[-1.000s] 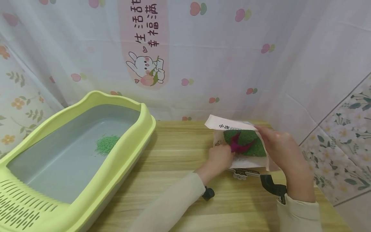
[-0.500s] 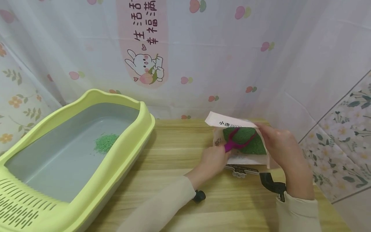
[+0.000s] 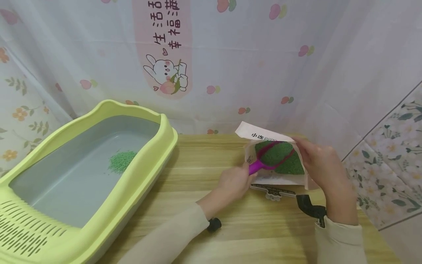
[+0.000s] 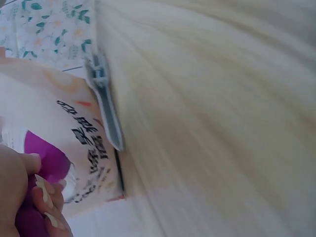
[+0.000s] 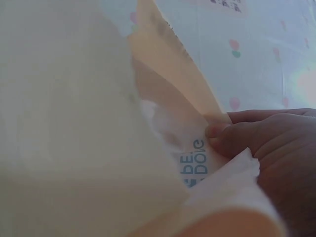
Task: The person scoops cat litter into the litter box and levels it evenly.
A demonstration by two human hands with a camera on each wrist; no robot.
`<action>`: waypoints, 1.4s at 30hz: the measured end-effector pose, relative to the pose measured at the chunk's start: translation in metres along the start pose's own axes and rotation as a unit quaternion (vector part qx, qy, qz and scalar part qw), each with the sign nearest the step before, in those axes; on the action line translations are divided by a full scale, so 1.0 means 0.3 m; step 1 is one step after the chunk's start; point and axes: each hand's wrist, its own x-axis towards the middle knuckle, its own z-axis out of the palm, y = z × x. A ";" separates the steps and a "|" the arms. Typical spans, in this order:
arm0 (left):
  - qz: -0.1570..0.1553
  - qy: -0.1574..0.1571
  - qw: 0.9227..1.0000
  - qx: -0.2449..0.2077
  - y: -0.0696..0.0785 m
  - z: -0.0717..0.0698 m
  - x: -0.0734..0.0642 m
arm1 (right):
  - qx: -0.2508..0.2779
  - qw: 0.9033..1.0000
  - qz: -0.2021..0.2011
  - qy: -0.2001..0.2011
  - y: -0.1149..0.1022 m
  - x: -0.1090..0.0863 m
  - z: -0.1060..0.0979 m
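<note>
My left hand (image 3: 235, 181) grips the handle of a purple scoop (image 3: 255, 167). Green cat litter (image 3: 275, 154) fills the scoop's head, which is inside the mouth of a pale paper bag (image 3: 280, 180). More green litter lies in the bag around and behind the scoop. My right hand (image 3: 324, 165) pinches the bag's upper right edge between thumb and fingers, holding the mouth wide. The right wrist view shows that thumb on the inner side of the bag wall (image 5: 197, 163). In the left wrist view the fingers wrap the purple handle (image 4: 32, 217) beside the printed bag.
A litter box (image 3: 168, 146) with a yellow-green rim and grey basin stands at left, a small heap of green litter (image 3: 122, 161) inside. A long clip-like strip (image 3: 273, 191) lies along the bag's near side. Curtains (image 3: 211, 66) hang behind the wooden table (image 3: 197, 157).
My left hand has drawn the scoop left and toward me, so more of its purple handle and litter-filled head shows. The right hand keeps its hold on the bag edge.
</note>
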 end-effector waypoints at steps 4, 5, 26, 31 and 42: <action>0.013 0.004 1.000 0.002 -0.025 -0.006 -0.016 | 0.000 1.000 0.004 -0.003 0.000 0.004 0.001; 0.013 0.003 1.000 0.002 -0.030 -0.007 -0.019 | -0.001 1.000 0.003 -0.003 0.002 0.006 0.002; 0.035 0.001 0.999 0.009 -0.104 -0.131 -0.228 | 0.013 1.000 0.001 0.004 0.007 0.001 0.010; 0.007 -0.014 1.000 -0.002 -0.121 -0.184 -0.307 | 0.016 1.000 0.013 -0.009 0.006 -0.005 0.016; -0.042 -0.065 0.993 -0.087 -0.216 -0.317 -0.424 | 0.017 0.999 0.021 -0.023 0.011 -0.011 0.012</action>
